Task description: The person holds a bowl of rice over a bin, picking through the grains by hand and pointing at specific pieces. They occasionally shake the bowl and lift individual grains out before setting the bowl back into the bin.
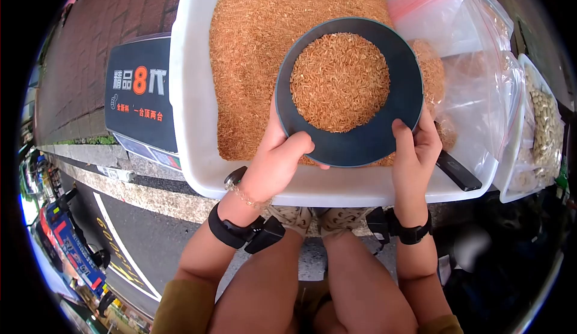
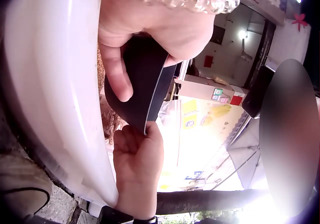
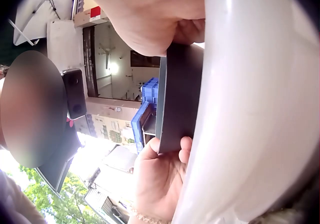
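A dark blue-grey bowl [image 1: 342, 148] with reddish-brown rice [image 1: 340, 81] in it is held between both hands, over a white tub [image 1: 186, 153]. More of the same rice [image 1: 246, 63] lies heaped in the tub. My left hand [image 1: 281, 156] grips the bowl's near left side, thumb at the rim. On the near right side my right hand [image 1: 416, 156] holds it, thumb on the rim and fingers behind. From the left wrist, the bowl [image 2: 137, 84] shows side-on between the hands. The right wrist view shows its dark outer wall [image 3: 182, 99] beside the tub.
Clear plastic bags [image 1: 448, 27] lie at the tub's right, some with rice inside. A black handle [image 1: 460, 171] sticks out over the near right rim. Another white tray [image 1: 514, 165] holds pale nuts or beans. A dark printed box [image 1: 138, 87] stands against the tub's left side.
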{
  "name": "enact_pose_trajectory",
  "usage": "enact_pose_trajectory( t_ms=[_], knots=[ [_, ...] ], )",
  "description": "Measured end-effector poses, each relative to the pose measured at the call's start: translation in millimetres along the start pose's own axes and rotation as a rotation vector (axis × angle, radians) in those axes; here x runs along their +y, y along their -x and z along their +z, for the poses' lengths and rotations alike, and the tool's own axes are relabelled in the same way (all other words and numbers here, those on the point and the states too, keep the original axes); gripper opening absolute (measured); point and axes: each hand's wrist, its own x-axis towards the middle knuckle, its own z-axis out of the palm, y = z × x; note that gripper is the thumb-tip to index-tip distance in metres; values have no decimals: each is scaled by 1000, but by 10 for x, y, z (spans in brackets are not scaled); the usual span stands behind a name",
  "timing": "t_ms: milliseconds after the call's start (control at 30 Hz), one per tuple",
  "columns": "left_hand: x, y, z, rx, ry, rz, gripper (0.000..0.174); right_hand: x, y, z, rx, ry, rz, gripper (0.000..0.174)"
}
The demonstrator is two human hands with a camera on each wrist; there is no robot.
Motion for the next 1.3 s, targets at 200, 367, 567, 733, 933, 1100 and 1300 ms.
enact_pose_trajectory(
  t_ms=[200, 367, 567, 733, 933, 1100, 1300],
  knots=[
    [1, 6, -12, -4, -13, -2, 71, 11, 16, -7, 16, -18, -4, 43],
    [7, 6, -6, -10, 4, -2, 73, 36, 13, -11, 23, -36, -1, 43],
    [8, 33, 41, 67, -56, 23, 48, 22, 13, -12, 22, -45, 18, 44],
    [15, 8, 5, 21, -48, 14, 60, 32, 11, -12, 28, -54, 25, 44],
    [16, 31, 26, 11, -35, 15, 60, 11, 15, -8, 26, -42, 24, 44],
    [11, 18, 5, -13, 4, 7, 73, -10, 19, -5, 37, -46, 20, 46],
    [13, 25, -7, 22, 34, -17, 68, 0, 8, -36, 11, -36, -4, 46]
  ],
)
